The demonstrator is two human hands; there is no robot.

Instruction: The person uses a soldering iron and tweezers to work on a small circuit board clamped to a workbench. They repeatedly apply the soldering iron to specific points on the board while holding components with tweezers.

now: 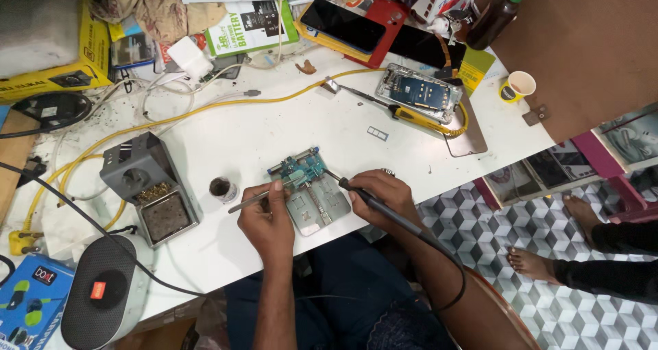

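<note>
A small green circuit board [301,167] is clamped on a metal holder plate [317,206] near the front edge of the white table [274,127]. My left hand [269,216] grips metal tweezers [259,198], their tips touching the board's left side. My right hand [381,194] holds a black soldering iron [367,198] like a pen, tip at the board's right edge; its black cord runs back along my forearm.
A grey iron stand with brass wool [147,189] and a small round flux tin [223,188] sit left of the holder. An opened phone [419,93], a yellow-handled screwdriver [411,116], a yellow cable, boxes and phones crowd the back. Another person's bare feet [548,244] rest on the floor at right.
</note>
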